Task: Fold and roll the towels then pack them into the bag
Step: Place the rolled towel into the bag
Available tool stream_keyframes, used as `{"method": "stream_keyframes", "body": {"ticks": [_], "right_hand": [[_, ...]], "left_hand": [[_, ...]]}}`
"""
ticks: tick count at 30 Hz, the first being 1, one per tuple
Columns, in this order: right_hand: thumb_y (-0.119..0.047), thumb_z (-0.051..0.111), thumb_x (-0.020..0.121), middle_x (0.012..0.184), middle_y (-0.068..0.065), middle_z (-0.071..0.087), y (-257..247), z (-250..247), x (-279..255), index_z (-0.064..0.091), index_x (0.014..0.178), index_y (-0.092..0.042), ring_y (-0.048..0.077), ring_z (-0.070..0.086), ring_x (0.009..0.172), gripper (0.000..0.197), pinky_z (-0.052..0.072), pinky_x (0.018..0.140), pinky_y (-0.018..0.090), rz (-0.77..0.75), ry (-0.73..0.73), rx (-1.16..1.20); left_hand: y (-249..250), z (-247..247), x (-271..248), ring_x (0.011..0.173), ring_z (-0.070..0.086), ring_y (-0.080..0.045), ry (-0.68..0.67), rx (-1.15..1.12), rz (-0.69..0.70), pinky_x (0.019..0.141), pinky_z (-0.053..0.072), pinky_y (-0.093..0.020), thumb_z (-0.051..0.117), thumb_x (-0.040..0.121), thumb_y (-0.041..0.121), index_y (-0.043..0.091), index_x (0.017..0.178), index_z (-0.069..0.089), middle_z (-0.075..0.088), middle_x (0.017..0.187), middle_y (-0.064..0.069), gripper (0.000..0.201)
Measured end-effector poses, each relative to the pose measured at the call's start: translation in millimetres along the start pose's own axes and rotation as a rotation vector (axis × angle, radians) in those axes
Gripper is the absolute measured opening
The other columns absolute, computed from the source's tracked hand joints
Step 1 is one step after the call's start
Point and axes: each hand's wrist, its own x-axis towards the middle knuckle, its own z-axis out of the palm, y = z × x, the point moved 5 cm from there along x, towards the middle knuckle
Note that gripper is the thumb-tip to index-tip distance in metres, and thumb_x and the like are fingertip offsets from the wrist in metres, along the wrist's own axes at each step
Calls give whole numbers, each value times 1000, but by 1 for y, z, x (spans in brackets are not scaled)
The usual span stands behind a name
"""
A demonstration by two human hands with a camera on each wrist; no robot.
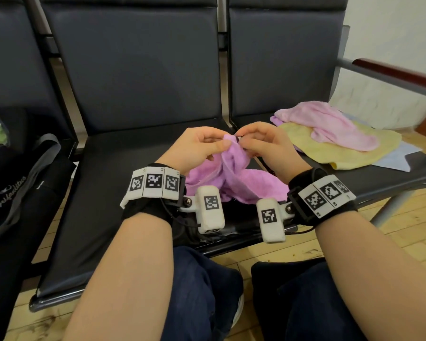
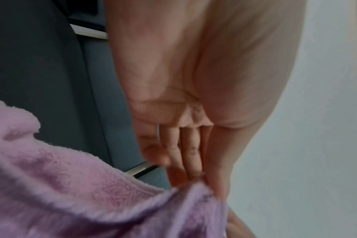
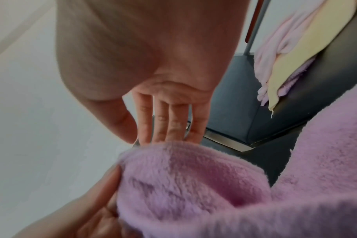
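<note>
A purple towel [image 1: 234, 179] hangs crumpled between my two hands above the middle seat. My left hand [image 1: 202, 146] pinches its top edge between thumb and fingers; the left wrist view shows the fingertips [image 2: 194, 173] on the purple towel [image 2: 92, 193]. My right hand [image 1: 261, 143] pinches the same edge just beside it, and the purple towel [image 3: 194, 177] fills the lower part of the right wrist view. A black bag [image 1: 15, 183] with grey straps sits on the left seat.
On the right seat lie a pink towel [image 1: 330, 124], a yellow towel [image 1: 342, 148] under it and a pale blue cloth [image 1: 396, 158]. A red-brown armrest [image 1: 399, 72] bounds the right side. Dark seat backs stand behind; my knees are at the seat's front edge.
</note>
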Motion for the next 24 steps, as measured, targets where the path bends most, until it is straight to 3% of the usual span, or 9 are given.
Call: {"method": "stream_keyframes", "body": {"ticks": [2,4,7,9,11,15,20,24], "right_hand": [[0,56,91,105,7,69,3,3,-1,66,110,-17,18,67,94,27,56,78,32,37,-84,-9],[0,55,92,114,2,68,5,9,-3,63,117,-24,18,67,102,35,57,82,35,62,-203,-13],[0,55,93,112,0,69,6,12,-4,63,118,-20,13,66,101,33,56,83,30,84,-276,-61],[0,56,92,100,2,70,6,10,-3,67,108,-16,13,67,91,25,55,78,28,84,-253,-86],[-2,59,91,90,2,69,8,6,-2,68,99,-16,12,66,82,19,54,75,29,96,-199,-110],[-7,62,90,88,6,69,11,1,-1,69,93,-14,18,67,79,10,58,78,36,79,-141,-144],[-7,61,91,81,-3,68,7,6,-2,64,93,-13,9,66,73,7,53,67,22,65,-161,-174],[-7,61,90,80,-5,66,5,7,-1,64,92,-15,8,65,72,9,52,66,22,38,-144,-181]], "left_hand": [[2,-2,-1,97,67,-12,-18,49,12,89,53,-28,64,89,12,13,109,68,72,103,-2,20],[4,-2,-2,93,68,-7,-29,115,24,84,54,-23,63,89,14,15,109,68,72,99,2,20],[4,0,-2,67,64,-2,-35,176,26,64,50,-17,63,90,15,15,106,69,70,78,6,17],[4,1,-2,54,57,-2,-35,183,33,56,47,-15,63,90,13,10,106,69,65,66,2,18],[5,1,-1,52,58,-4,-30,184,37,56,49,-15,63,89,10,7,103,68,65,65,-4,15],[3,2,0,52,59,-6,-30,209,42,53,49,-15,66,88,13,8,96,67,64,66,-7,10],[2,4,2,51,57,-2,-17,227,69,56,48,-13,65,88,13,6,95,66,63,66,-6,9],[4,4,1,52,57,1,-3,253,103,60,48,-11,62,91,12,6,105,67,67,77,-15,16]]}}
